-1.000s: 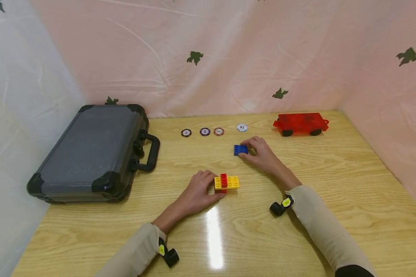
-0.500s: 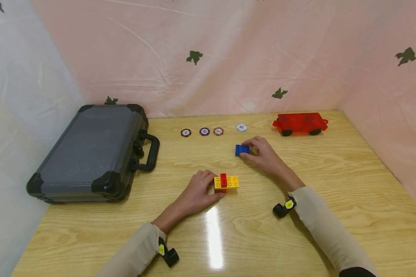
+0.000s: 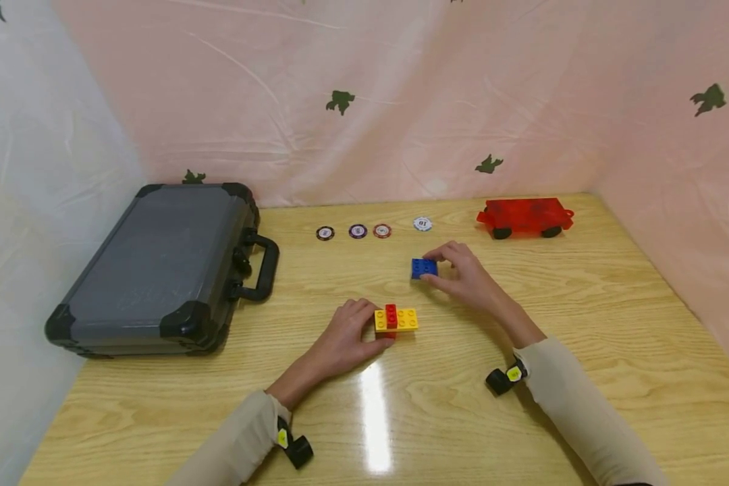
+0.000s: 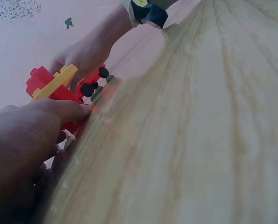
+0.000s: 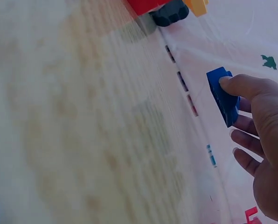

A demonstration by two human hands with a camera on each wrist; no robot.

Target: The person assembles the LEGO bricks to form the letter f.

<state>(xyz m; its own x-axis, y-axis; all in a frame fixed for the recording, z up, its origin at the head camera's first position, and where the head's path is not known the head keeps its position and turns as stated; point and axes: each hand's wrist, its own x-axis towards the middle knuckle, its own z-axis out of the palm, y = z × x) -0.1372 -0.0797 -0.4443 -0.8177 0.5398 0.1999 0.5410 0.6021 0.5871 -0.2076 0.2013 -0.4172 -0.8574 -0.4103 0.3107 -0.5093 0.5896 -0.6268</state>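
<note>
My left hand (image 3: 340,341) rests low on the table and grips a small stack of toy bricks from its left side. The stack has a yellow brick (image 3: 408,320) lying crosswise, with a red brick (image 3: 391,315) on top and more red below. Farther back and to the right, my right hand (image 3: 466,275) pinches a blue brick (image 3: 424,268) between thumb and fingers, studs showing upward in the head view. In the right wrist view the blue brick (image 5: 223,95) is held above the tabletop, thumb on its near face.
A grey hard case (image 3: 152,263) with a black handle (image 3: 266,271) lies at left. Toward the back are several poker chips, including a white one (image 3: 422,223) and a red one (image 3: 382,231). A red toy wagon (image 3: 527,216) stands at back right, before a pink curtain (image 3: 401,101).
My right hand has shifted slightly toward me with the blue brick in its fingers. The left hand and its brick stack have stayed in place.
</note>
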